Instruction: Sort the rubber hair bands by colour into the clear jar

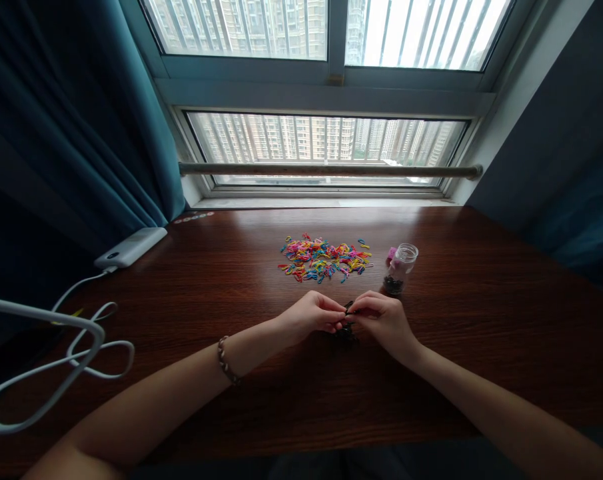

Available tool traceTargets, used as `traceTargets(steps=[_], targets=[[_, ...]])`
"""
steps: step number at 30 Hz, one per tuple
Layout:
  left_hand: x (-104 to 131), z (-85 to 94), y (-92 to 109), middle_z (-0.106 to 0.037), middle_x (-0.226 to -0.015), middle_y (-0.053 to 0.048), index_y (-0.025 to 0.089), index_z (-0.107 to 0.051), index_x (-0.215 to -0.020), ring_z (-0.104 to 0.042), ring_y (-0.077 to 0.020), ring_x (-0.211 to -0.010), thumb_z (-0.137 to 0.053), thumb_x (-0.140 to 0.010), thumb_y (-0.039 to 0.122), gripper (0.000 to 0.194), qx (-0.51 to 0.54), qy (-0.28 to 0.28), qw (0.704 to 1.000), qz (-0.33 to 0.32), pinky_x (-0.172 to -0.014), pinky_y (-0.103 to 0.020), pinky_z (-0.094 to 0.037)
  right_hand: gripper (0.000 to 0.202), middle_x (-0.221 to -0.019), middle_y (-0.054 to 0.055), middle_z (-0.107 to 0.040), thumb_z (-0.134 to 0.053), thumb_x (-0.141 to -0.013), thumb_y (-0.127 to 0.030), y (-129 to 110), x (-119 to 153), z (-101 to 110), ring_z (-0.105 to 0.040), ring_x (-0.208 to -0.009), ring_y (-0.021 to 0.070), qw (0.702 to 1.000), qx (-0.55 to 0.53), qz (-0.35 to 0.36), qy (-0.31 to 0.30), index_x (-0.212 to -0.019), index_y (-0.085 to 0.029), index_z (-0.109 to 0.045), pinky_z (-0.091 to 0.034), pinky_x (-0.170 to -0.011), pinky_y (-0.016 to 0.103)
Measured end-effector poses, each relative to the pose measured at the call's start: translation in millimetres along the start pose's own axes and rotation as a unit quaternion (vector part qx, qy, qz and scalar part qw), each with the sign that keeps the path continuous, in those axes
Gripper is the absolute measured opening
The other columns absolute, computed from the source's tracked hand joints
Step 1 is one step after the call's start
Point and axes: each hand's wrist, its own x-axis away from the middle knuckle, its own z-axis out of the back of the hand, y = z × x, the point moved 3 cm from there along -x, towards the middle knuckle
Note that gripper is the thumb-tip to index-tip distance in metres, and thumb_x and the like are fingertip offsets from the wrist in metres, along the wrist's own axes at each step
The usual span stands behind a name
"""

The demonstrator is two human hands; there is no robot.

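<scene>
My left hand (315,313) and my right hand (387,325) meet fingertip to fingertip over the table. Both are closed in a pinch on a small black piece (348,309), too small to identify. Just below the fingers lies a little heap of similar black pieces (348,332), partly hidden by the hands. Behind them spreads a pile of small coloured loops (326,259), paper-clip-like in shape, in red, yellow, blue and pink. To the right, an uncapped clear jar (405,260) stands upright, with black pieces in its bottom. A pink object (392,253) sits beside it.
The brown wooden table (221,267) runs up to a window with a horizontal rail (326,171). At left are a white box-like device (131,248), a looped white cable (106,343) and a thick white curved arm (81,380). A blue curtain (136,133) hangs beside them.
</scene>
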Motion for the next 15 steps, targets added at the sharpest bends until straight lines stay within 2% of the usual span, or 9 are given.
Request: traceTargets(steps=[4, 10, 15], targets=[[0.3, 0.0, 1.8, -0.063, -0.063, -0.004, 0.007, -0.068, -0.077, -0.052, -0.0059, -0.054, -0.072, -0.059, 0.026, 0.026, 0.007, 0.028, 1.000, -0.013, -0.054, -0.016, -0.042, 0.005, -0.070, 0.003, -0.063, -0.065, -0.070, -0.023, -0.4, -1.2, 0.9, -0.058, -0.064, 0.0146, 1.000, -0.013, -0.003, 0.004, -0.073, -0.020, -0.068, -0.047, -0.058, 0.025], [-2.6, 6.2, -2.7, -0.063, -0.068, -0.005, 0.008, -0.066, -0.080, -0.055, -0.0076, -0.058, -0.074, -0.057, 0.023, 0.029, 0.081, 0.066, 0.994, -0.018, -0.056, -0.018, -0.044, 0.012, -0.070, 0.003, -0.062, -0.061, -0.074, -0.023, 0.7, -3.3, 7.4, -0.057, -0.062, 0.0130, 0.999, -0.033, -0.024, 0.027, -0.082, -0.020, -0.070, -0.045, -0.058, 0.024], [-5.9, 7.8, -7.6, -0.064, -0.071, -0.006, 0.007, -0.064, -0.081, -0.058, -0.0085, -0.062, -0.073, -0.060, 0.020, 0.026, 0.122, 0.043, 0.992, -0.001, -0.058, -0.018, -0.046, 0.018, -0.056, -0.001, -0.055, -0.059, -0.076, -0.028, -0.2, -1.7, 6.8, -0.049, -0.048, 0.0090, 0.994, -0.076, -0.075, 0.034, -0.086, -0.017, -0.068, -0.040, -0.047, 0.021]])
